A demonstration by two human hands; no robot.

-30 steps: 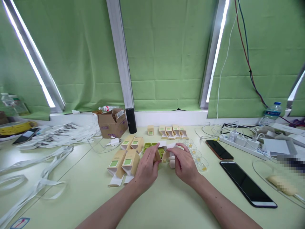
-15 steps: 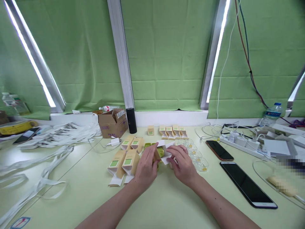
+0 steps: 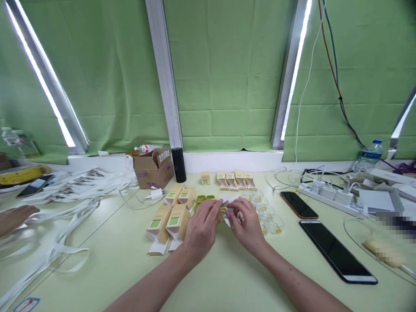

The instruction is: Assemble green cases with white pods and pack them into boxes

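Near the middle of the table, my left hand point(image 3: 202, 227) is closed round a small kraft cardboard box point(image 3: 221, 217), partly hidden by its fingers. A yellow-green piece point(image 3: 224, 209) shows at the open end, beside a white inner flap. The bent fingers of my right hand point(image 3: 248, 223) pinch at this end by the flap. Left of my left hand, several similar boxes point(image 3: 178, 219) lie with flaps open. Green plastic cups point(image 3: 205, 199) are just behind my left hand. Clear plastic domes with yellow centres point(image 3: 276, 224) stand to the right of my right hand.
Several small boxes point(image 3: 231, 180) form a row at the back. A brown carton point(image 3: 151, 172) and a black cylinder point(image 3: 178, 164) stand behind. Two phones point(image 3: 338, 251) and a power strip point(image 3: 331, 197) lie right. Another person's hand point(image 3: 17, 218) rests by white straps point(image 3: 78, 186) at left.
The held box has turned, so its green interior and white flaps show less. My right hand has shifted slightly left, closer to it. Another person's hand has appeared at the left edge.
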